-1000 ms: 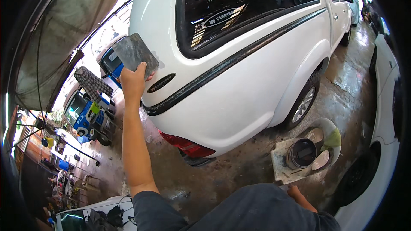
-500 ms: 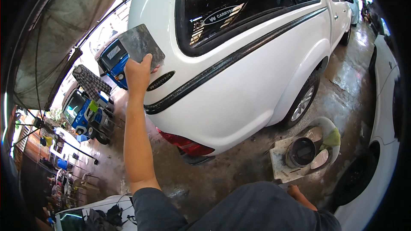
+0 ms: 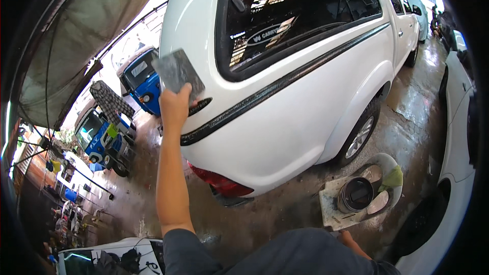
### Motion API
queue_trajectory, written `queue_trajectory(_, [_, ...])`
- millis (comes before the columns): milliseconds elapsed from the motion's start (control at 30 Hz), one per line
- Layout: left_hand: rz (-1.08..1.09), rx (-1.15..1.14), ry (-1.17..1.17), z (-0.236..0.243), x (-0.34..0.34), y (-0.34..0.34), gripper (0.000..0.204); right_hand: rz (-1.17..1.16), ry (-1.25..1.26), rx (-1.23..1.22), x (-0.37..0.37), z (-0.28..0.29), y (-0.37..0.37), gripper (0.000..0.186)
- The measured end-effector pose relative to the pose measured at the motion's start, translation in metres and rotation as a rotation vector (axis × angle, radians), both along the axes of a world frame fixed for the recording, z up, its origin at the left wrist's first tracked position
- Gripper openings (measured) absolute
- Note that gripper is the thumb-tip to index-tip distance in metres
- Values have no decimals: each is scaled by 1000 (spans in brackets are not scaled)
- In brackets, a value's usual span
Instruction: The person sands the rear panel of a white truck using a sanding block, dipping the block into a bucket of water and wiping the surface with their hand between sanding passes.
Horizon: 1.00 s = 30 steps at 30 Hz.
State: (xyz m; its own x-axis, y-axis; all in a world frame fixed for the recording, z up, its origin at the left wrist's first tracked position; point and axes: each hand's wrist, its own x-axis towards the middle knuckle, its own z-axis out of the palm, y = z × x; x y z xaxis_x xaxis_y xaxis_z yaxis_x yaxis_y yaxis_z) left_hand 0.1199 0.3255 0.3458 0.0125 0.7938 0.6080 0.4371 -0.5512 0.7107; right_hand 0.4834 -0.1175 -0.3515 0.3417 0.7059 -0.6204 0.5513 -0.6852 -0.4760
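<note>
My left hand (image 3: pixel 175 106) is stretched forward, its fingers and thumb closed on a flat, dark grey rectangular pad (image 3: pixel 178 71). The pad lies against or just in front of the rear corner of a white vehicle (image 3: pixel 285 127); I cannot tell whether it touches. Below it, a dark oval badge (image 3: pixel 204 106) is partly covered by my hand. Low at my right side, my right hand (image 3: pixel 347 238) is partly hidden by my body. Its fingers look curled, with a small dark edge beside them that I cannot make out.
A dark bucket (image 3: pixel 355 196) stands on a pale slab (image 3: pixel 328 209) with a greenish cloth (image 3: pixel 392 178) close by. Another white car (image 3: pixel 456 147) borders the right. Blue three-wheelers (image 3: pixel 140 79) stand at the left, and the floor (image 3: pixel 214 224) is wet.
The whole view has shifted, so the vehicle sits slightly lower and further right. My left hand and the pad have moved a little down toward the badge, hiding more of it.
</note>
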Motion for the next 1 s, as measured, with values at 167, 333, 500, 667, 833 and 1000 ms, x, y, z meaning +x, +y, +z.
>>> queue_trajectory(167, [-253, -227, -128, -111, 40, -48, 32, -31, 28, 289, -14, 53, 54, 61])
queue_trajectory(333, [-321, -580, -68, -274, 94, -119, 53, 14, 524, 660, -53, 234, 139, 67])
queue_trajectory(500, [-382, -849, -5, -327, 144, -195, 47, 77, 735, 923, -68, 286, 164, 82])
queue_trajectory(667, [-582, -444, 131, -369, 164, -230, 41, 226, 546, 1023, -63, 265, 160, 100])
queue_trajectory(833, [-653, -333, 418, -409, 169, -229, 70, 28, 892, 1012, -55, 295, 135, 90])
queue_trajectory(1000, [-728, -137, 605, -385, 198, -257, 80, -280, 840, 1194, -31, 283, 129, 36])
